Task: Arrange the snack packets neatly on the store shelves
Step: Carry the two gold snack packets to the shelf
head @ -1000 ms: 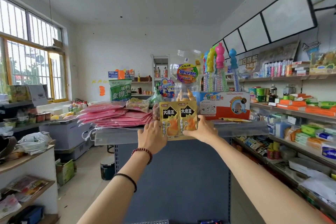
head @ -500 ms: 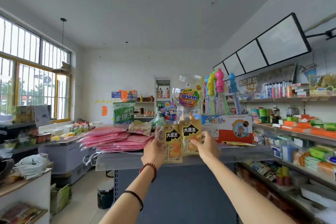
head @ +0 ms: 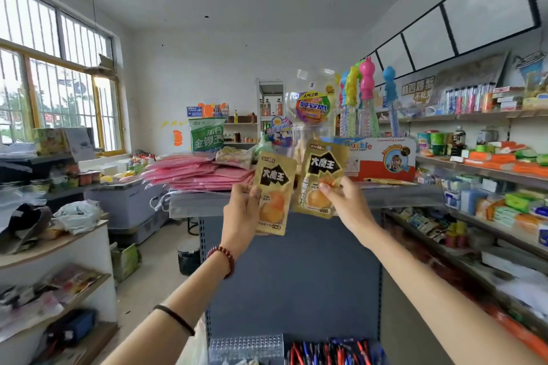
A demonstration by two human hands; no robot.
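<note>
— How are the arms held?
— Both reach forward, raised. The left hand (head: 241,212) grips a gold snack packet (head: 277,178) at its side.
— The other?
— The right hand (head: 347,204) pinches a second gold packet (head: 324,163), thumb in front.

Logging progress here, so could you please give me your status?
Left hand grips left packet. Right hand pinches right packet. Both held before shelf top; pink bags left.

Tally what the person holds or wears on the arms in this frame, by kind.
Gold snack packets: 2, the left packet in the left hand, the right packet in the right hand
Red bead bracelet: 1
Black wristband: 1
Total: 4
</note>
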